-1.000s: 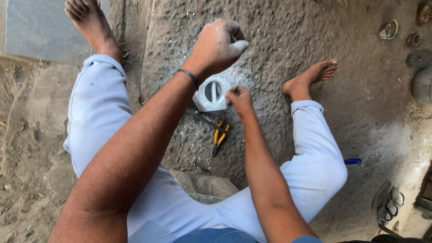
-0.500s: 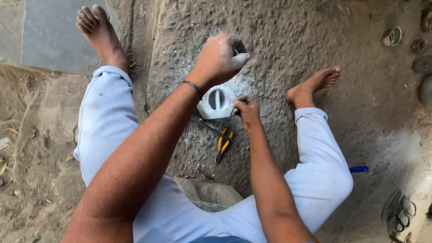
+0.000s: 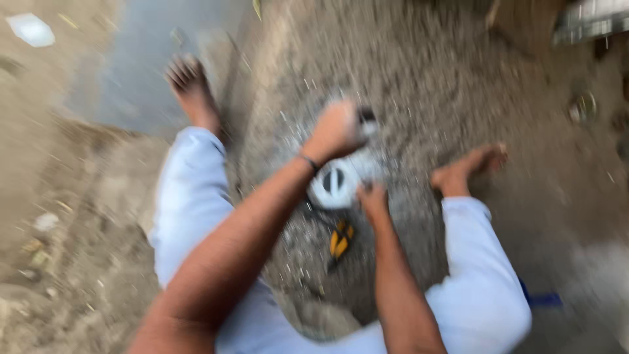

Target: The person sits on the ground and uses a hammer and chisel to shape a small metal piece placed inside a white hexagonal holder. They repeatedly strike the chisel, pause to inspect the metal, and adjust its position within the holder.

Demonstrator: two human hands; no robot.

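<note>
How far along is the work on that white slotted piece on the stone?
Already done: pale dust and chips ring the white slotted piece on the big stone. In hand: the left hand is raised in a fist around a tool too blurred to identify, while the right hand steadies the piece's edge. Left: the blur hides its finish. Yellow-handled pliers lie unused beside it.

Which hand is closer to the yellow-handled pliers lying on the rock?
Right. The right hand sits by the white piece, just above the pliers. The left hand is raised farther up, beyond the white piece.
</note>
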